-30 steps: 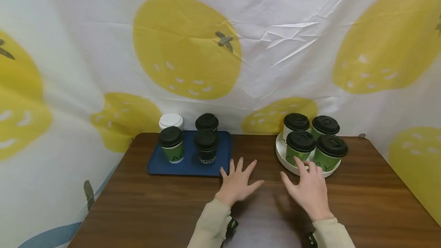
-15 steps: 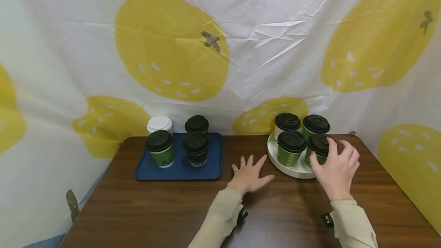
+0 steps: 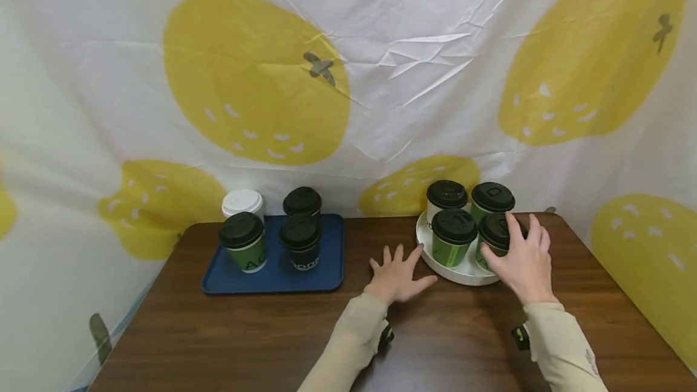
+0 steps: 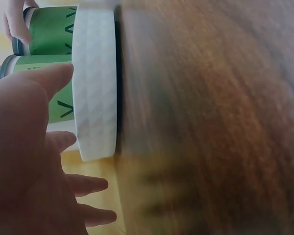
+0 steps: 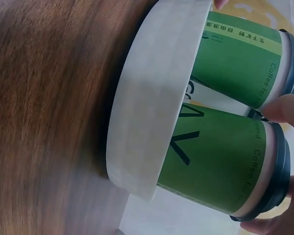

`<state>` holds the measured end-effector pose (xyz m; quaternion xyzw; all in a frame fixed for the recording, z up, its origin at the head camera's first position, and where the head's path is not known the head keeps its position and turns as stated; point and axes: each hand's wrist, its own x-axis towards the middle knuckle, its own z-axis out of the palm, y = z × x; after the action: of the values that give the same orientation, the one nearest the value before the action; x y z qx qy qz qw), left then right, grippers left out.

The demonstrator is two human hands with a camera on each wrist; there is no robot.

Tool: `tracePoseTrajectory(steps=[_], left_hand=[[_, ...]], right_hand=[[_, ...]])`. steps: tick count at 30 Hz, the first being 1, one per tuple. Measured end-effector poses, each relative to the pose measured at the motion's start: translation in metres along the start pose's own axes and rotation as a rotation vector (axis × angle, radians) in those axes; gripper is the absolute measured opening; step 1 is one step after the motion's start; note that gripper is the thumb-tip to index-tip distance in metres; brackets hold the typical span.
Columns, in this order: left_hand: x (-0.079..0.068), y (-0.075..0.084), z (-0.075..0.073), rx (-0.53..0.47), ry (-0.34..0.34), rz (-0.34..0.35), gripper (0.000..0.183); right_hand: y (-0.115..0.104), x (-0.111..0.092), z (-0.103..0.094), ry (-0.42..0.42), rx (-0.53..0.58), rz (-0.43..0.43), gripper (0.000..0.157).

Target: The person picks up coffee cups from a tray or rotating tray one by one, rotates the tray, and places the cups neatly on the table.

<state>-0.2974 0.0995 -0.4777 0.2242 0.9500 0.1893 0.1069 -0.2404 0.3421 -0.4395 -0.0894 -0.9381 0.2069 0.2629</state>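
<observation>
On the right, a round white tray (image 3: 460, 277) holds several lidded paper coffee cups. My right hand (image 3: 524, 265) grips the front-right green cup (image 5: 220, 159) around its black lid (image 5: 279, 178), thumb on one side and fingers on the other. That cup stands within the tray's rim. Beside it is another green cup (image 3: 452, 250) with a black lid. My left hand (image 3: 396, 278) holds nothing; its fingers are spread at the tray's left side. In the left wrist view its thumb (image 4: 59, 78) and index finger overlap the tray wall (image 4: 95, 83).
A blue rectangular tray (image 3: 278, 282) on the left bears a green cup (image 3: 247, 253), two black cups and a white-lidded cup (image 3: 242, 201). Both trays stand on a brown wooden table (image 3: 261, 331). A lemon-print cloth (image 3: 403, 101) hangs right behind it.
My right hand has moved right from in front of the white tray and taken hold of the front-right cup's lid. My left hand has shifted right, toward the white tray. The head view has turned slightly.
</observation>
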Motion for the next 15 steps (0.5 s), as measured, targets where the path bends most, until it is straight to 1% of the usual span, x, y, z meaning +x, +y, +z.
tracePoseTrajectory(steps=[5, 8, 11, 15], left_hand=[[-0.0002, -0.0008, 0.0013, 0.002, -0.005, -0.004, 0.078], [-0.0005, -0.0005, 0.0008, 0.004, -0.007, -0.005, 0.078], [-0.001, -0.0003, 0.0006, 0.006, -0.01, -0.004, 0.078], [-0.0015, -0.0006, 0.0004, 0.003, -0.011, -0.003, 0.078]], right_hand=[[-0.0022, 0.0014, 0.0007, -0.059, 0.023, 0.038, 0.08], [-0.0036, 0.0017, 0.0008, -0.079, 0.037, 0.052, 0.078], [-0.0035, 0.0016, 0.0017, -0.071, 0.066, 0.05, 0.075], [-0.0022, 0.0016, 0.0038, -0.033, 0.106, 0.021, 0.07]])
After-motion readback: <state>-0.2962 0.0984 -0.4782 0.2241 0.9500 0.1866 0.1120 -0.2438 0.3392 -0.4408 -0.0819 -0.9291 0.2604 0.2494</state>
